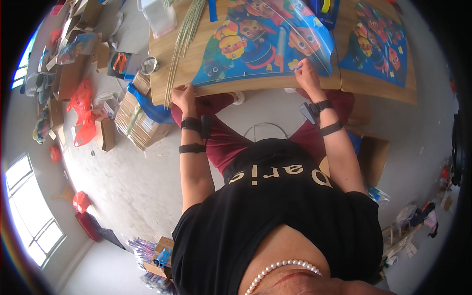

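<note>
A blue sheet printed with cartoon figures (253,44) lies across the wooden table before me. Along its near edge runs a thin pale rod (231,78). My left hand (184,100) is closed at the table's near edge, by the sheet's left corner and the rod's end; what its fingers grip is hidden. With fingertips pinched, my right hand (309,77) rests over the sheet's near right part. A tiny pale bit shows at those fingertips, too small to name. Beside my left hand, a bundle of long thin sticks (184,42) stretches away over the table.
A second printed sheet (378,44) covers the table's right section. A clear plastic bin (157,17) and a blue tape holder (324,11) stand at the back. Left on the floor are flattened cardboard (140,115), red plastic bags (83,113) and a glass jar (149,65) near the table.
</note>
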Available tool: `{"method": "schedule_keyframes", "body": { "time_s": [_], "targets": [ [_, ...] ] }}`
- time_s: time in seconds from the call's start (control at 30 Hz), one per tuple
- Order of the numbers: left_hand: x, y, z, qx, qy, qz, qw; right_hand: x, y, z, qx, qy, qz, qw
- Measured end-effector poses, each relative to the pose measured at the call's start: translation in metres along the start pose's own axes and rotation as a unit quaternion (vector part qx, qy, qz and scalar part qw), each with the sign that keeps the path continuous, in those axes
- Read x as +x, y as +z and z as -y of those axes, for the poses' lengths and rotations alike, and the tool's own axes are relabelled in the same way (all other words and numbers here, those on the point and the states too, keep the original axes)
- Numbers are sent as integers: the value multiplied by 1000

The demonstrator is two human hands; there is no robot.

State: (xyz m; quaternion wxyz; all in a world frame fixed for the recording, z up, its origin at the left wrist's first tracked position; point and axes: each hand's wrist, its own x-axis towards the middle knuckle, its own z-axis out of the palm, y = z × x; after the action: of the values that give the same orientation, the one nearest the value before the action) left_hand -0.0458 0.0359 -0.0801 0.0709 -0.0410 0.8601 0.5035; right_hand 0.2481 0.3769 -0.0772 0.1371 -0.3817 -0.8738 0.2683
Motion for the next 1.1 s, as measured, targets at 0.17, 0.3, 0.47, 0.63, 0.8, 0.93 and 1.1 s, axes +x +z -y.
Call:
{"method": "schedule_keyframes", "body": {
  "time_s": [0.17, 0.3, 0.47, 0.63, 0.8, 0.93, 1.1],
  "targets": [
    [-2, -4, -14, 18, -8, 7, 1000, 1, 2, 2, 6, 1, 3, 1000],
    [0, -6, -13, 25, -7, 11, 1000, 0, 3, 1, 13, -13, -5, 1000],
    [4, -6, -8, 9, -6, 39, 999, 0, 5, -2, 8, -19, -12, 1000],
    [8, -5, -4, 23, -1, 48, 999, 1, 5, -2, 2, -25, -18, 1000],
    [10, -9, -3, 26, 14, 44, 999, 1, 6, 2, 12, -19, -5, 1000],
    [-5, -3, -14, 30, 24, 39, 999, -1, 7, -6, -15, -35, -37, 999],
    [4, -9, 2, 110, 84, 5, 990, 0, 7, -1, 8, -21, -6, 1000]
  ]
}}
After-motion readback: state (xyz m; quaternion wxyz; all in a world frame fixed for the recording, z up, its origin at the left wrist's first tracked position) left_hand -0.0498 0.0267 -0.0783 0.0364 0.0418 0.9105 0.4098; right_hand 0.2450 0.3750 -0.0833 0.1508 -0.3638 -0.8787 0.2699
